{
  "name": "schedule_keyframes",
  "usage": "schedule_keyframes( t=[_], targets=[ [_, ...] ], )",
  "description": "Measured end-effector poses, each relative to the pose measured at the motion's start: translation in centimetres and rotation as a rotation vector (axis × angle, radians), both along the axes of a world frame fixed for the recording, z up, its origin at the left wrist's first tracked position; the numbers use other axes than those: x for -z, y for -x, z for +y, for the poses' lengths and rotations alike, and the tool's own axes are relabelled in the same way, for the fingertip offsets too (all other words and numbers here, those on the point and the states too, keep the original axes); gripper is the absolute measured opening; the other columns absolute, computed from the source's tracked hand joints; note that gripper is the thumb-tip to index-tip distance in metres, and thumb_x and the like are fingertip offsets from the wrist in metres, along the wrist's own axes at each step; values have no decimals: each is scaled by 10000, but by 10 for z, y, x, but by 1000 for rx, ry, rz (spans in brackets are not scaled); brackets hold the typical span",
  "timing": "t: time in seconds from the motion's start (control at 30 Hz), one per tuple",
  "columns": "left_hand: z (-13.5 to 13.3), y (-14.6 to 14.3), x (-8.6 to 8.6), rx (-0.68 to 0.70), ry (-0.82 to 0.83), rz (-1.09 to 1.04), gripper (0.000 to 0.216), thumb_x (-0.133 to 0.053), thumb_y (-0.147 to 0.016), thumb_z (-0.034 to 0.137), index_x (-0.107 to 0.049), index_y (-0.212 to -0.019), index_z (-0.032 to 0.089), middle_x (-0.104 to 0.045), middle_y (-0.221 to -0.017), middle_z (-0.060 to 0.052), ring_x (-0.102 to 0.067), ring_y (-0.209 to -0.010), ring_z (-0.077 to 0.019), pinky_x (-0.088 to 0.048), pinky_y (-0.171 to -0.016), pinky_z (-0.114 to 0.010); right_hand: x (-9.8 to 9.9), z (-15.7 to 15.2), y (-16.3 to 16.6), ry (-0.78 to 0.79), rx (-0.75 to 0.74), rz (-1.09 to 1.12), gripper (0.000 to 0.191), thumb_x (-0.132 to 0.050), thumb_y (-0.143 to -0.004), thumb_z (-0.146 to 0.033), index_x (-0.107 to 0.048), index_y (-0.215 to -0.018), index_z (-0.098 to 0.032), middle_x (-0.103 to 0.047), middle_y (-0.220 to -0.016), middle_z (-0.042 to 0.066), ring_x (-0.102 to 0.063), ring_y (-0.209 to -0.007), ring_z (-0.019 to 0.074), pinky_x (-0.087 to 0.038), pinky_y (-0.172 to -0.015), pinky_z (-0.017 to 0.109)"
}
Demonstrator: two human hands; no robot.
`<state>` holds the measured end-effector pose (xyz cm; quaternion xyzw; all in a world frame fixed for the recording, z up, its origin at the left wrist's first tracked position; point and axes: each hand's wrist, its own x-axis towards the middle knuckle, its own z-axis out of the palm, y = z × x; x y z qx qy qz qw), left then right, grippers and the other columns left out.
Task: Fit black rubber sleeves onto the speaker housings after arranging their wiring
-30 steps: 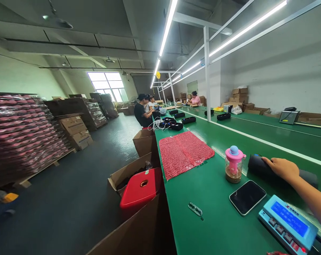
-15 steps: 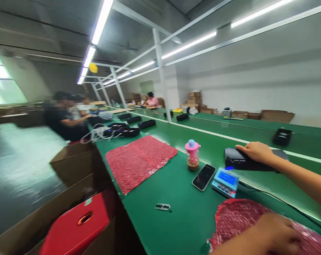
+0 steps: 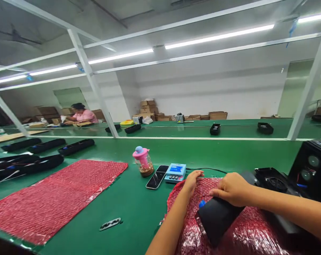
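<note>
My right hand (image 3: 231,188) is closed over the top of a black speaker housing (image 3: 220,216), a long box tilted above red bubble wrap (image 3: 192,235). A small blue part (image 3: 202,204) shows beside its near end. My left hand (image 3: 194,180) hangs over the far edge of the same wrap, fingers stretched out and holding nothing. Just beyond it sits a light-blue meter (image 3: 175,172) with a lit screen and a black cable. A phone (image 3: 157,177) lies left of the meter.
A pink-lidded bottle (image 3: 143,161) stands behind the phone. Another red bubble wrap sheet (image 3: 61,196) and a small perforated strip (image 3: 110,224) lie left. Black speakers (image 3: 309,170) crowd the right; more housings (image 3: 76,146) rest far left. A person (image 3: 84,115) sits across the green bench.
The view has swung right. My right hand has brought the black housing from beyond the meter to over the near bubble wrap. My left hand has moved from the wrap's middle towards its far edge.
</note>
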<state>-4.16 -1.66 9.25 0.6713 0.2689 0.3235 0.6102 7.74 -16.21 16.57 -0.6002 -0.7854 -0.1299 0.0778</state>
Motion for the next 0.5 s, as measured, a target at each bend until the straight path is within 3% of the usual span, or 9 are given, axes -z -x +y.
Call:
schedule_keyframes(
  t=[0.13, 0.23, 0.37, 0.5],
  targets=[
    [-22, 50, -11, -25, 37, 108, 288, -537, -807, 390, -590, -940, 140, -620, -926, -81, -582, -843, -190, -456, -815, -367, 27, -15, 6, -23, -84, 2, 714, -257, -870, -677, -646, -543, -175, -607, -508, 63, -478, -431, 125, -106, -460, 288],
    [-65, 84, -3, -181, -86, 115, 422, -575, -721, 473, -574, -1034, 190, -563, -1158, -83, -491, -1112, -257, -371, -962, -377, 47, -14, 11, -61, -80, 33, 645, -326, -885, -630, -651, -603, -151, -629, -573, 77, -544, -514, 158, -159, -479, 284],
    [-126, 104, 43, -504, -361, 105, 695, -534, -730, 553, -337, -1309, 222, -344, -1394, -113, -288, -1304, -311, -313, -1018, -483, 77, -22, 22, -66, -118, 55, 480, -446, -890, -520, -636, -668, -139, -638, -637, 73, -572, -584, 185, -255, -515, 285],
    [-153, 102, 91, -655, -672, 163, 805, -553, -699, 588, -280, -1341, 187, -290, -1406, -153, -257, -1317, -350, -259, -1057, -527, 89, -52, 26, -4, -273, 53, 313, -519, -850, -444, -611, -738, -167, -622, -701, 38, -540, -590, 177, -309, -520, 292]
  ],
)
